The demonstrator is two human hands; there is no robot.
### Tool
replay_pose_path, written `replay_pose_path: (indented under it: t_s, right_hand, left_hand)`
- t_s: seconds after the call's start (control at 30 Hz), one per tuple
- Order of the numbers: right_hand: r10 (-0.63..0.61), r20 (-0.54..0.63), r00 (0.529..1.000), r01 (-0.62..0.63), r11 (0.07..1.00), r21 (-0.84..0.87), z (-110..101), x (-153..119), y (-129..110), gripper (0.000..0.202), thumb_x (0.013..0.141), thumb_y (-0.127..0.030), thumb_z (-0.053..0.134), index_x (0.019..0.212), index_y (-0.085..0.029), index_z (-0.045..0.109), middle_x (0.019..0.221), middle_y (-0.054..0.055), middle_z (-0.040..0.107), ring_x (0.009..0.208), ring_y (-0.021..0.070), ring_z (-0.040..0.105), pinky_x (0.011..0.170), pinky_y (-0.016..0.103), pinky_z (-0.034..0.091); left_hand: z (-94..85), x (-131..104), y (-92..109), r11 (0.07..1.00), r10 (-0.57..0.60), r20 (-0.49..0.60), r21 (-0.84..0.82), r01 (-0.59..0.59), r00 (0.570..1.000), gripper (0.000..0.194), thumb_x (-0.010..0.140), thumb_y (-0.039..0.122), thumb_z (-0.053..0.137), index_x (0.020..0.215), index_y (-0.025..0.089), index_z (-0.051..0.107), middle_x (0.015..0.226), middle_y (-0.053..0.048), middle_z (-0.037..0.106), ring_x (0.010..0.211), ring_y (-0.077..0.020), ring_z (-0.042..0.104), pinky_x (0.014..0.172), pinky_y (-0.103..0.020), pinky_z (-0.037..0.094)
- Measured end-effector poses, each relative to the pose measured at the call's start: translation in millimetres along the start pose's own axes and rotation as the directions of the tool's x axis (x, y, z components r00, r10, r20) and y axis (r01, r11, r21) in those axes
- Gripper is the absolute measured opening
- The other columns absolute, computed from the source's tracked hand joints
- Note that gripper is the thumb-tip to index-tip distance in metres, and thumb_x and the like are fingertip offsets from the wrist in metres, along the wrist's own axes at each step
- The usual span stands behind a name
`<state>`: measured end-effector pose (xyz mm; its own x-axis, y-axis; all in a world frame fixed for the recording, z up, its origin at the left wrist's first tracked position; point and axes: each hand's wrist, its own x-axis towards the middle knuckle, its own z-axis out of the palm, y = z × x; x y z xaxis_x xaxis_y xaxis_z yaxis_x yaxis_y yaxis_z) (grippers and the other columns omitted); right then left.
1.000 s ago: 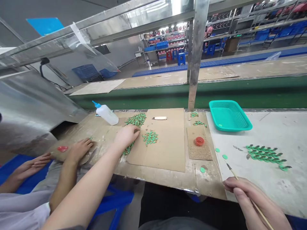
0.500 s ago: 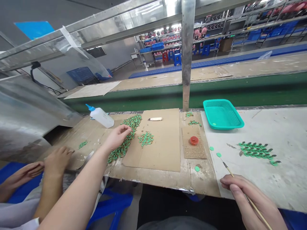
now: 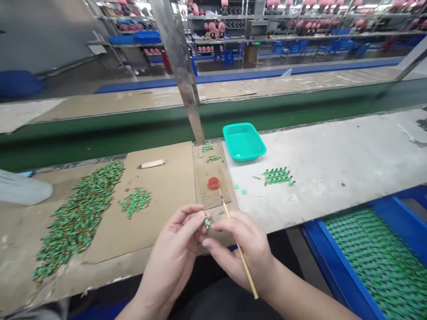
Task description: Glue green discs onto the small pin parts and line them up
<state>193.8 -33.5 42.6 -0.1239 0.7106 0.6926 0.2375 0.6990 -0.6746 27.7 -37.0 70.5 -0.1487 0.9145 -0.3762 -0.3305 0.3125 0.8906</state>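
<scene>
Near the table's front edge, my left hand [image 3: 182,249] pinches a small green piece [image 3: 207,222] between thumb and forefinger. My right hand [image 3: 245,244] sits just right of it, closed around a thin brush [image 3: 242,255] whose dark tip points up and away. The right fingertips are close to the green piece; whether they touch it I cannot tell. Beyond the brush tip is a red cup [image 3: 213,182] on a small cardboard piece. A large heap of green pieces [image 3: 82,213] and a smaller pile [image 3: 135,202] lie to the left.
A teal basket [image 3: 244,142] stands behind the cup. Rows of green discs with dark tops [image 3: 278,176] lie on the white sheet. A wooden-handled tool [image 3: 151,164] and a white bottle [image 3: 23,189] are left. A blue tray [image 3: 336,262] of green pieces is at the lower right.
The view has swung right. My left hand has moved from beside the large heap to in front of me, holding a green piece. My right hand has come in beside it with the brush.
</scene>
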Motion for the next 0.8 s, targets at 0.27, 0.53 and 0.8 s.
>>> replay_pose_path:
  t_s: [0.27,0.53,0.8]
  right_hand:
    - [0.205,-0.016,0.979,-0.202,0.973,0.111,-19.3,-4.8,1.0,0.014,0.104,-0.01,0.073,0.106,-0.024,0.076,0.092,0.003,0.083,0.086,0.0187,0.079,0.08,0.03,0.066]
    - [0.423,0.024,0.906,-0.41,0.863,0.296,-22.8,-10.4,-4.6,0.016,0.093,-0.013,0.08,0.102,-0.026,0.077,0.094,0.001,0.082,0.084,0.0178,0.079,0.082,0.03,0.066]
    - [0.405,0.027,0.914,-0.401,0.888,0.225,-27.8,-7.8,5.3,0.017,0.099,-0.011,0.076,0.105,-0.025,0.084,0.096,0.003,0.083,0.09,0.0185,0.081,0.083,0.03,0.067]
  left_hand:
    - [14.3,-6.2,-23.0,0.995,0.077,0.059,-0.063,-0.073,0.995,0.046,0.067,0.052,0.11,0.099,0.025,0.091,0.074,-0.003,0.076,0.064,-0.0095,0.064,0.063,-0.018,0.06]
    - [4.6,-4.3,-39.5,0.977,0.187,0.012,0.103,-0.187,0.982,0.04,0.08,0.056,0.102,0.111,0.032,0.092,0.089,-0.004,0.084,0.073,-0.0155,0.075,0.072,-0.025,0.069]
    - [12.9,-11.4,-28.7,0.922,0.185,0.118,0.323,-0.214,0.976,0.041,0.075,0.064,0.101,0.098,0.03,0.093,0.086,-0.008,0.085,0.075,-0.0227,0.082,0.078,-0.032,0.074]
